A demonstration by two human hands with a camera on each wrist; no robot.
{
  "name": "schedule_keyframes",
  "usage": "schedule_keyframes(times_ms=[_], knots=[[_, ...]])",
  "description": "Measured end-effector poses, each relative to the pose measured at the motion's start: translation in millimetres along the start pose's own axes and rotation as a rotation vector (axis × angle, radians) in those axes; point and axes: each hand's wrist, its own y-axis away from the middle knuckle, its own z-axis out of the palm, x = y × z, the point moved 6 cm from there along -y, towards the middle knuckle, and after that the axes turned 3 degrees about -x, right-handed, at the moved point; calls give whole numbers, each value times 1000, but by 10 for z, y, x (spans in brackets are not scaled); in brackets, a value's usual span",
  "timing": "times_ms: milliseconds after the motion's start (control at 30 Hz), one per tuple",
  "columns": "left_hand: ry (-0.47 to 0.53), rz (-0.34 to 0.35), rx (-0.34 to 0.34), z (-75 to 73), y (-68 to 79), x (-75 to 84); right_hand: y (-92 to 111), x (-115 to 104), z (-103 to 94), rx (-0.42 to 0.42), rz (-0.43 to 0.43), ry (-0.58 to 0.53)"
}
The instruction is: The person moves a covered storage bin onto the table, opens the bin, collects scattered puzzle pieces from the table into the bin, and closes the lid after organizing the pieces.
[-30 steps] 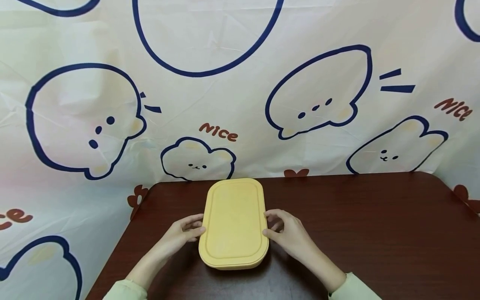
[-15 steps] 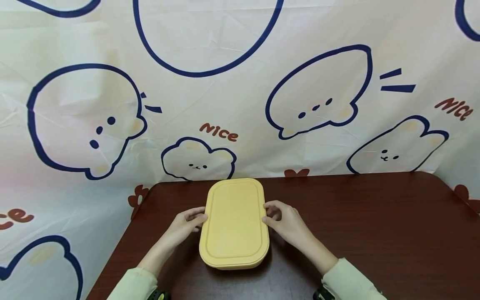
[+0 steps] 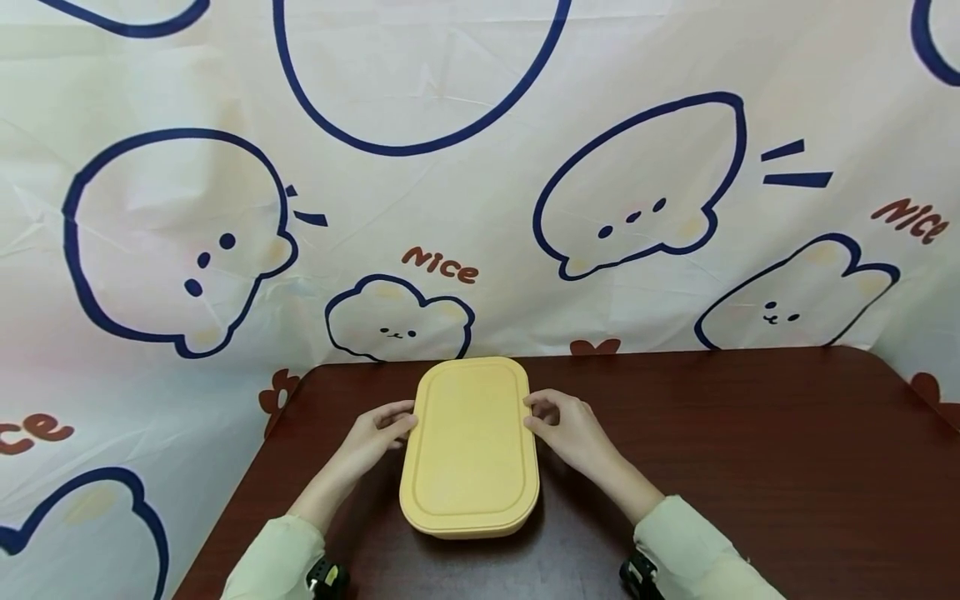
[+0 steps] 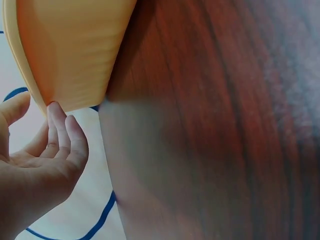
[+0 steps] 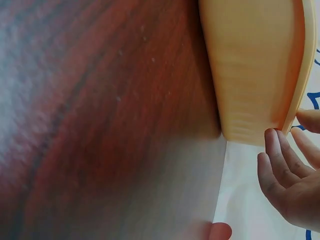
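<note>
A yellow rectangular container with rounded corners stands on the dark table, its long sides running away from me. Its matching yellow lid (image 3: 470, 450) covers the top. At the lid's left edge my left hand (image 3: 372, 433) has its thumb on the rim and fingers below it. Across from it, my right hand (image 3: 567, 427) pinches the right edge the same way. In the left wrist view, fingertips (image 4: 55, 107) touch beneath the overhanging rim, above the container's side wall (image 4: 75, 50). The right wrist view shows the container's other wall (image 5: 255, 70), with fingers under the rim. The container's inside is hidden.
The dark red-brown wooden table (image 3: 735, 450) extends widely to the right. A white cloth (image 3: 480, 208) printed with blue cartoon outlines hangs behind and at the sides. Black devices with straps (image 3: 326, 577) sit at both wrists, below pale green sleeves (image 3: 281, 554).
Both hands have slid forward along the lid's long edges, toward its far end. The sleeves and wrist devices have come further into view. The container stays in place with the lid on.
</note>
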Motion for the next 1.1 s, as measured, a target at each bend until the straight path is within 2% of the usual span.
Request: schedule_keyframes(times_ms=[300,467,800,1100], knots=[[-9,30,-28,-26,-138,-10,-162,42,18,-10,-18,29],[-20,30,-32,-15,-214,-3,-236,55,15,13,-29,37],[-11,46,-18,6,-323,37,-378,94,30,36,-20,83],[14,45,-12,6,-407,-8,-424,84,44,28,-20,91]])
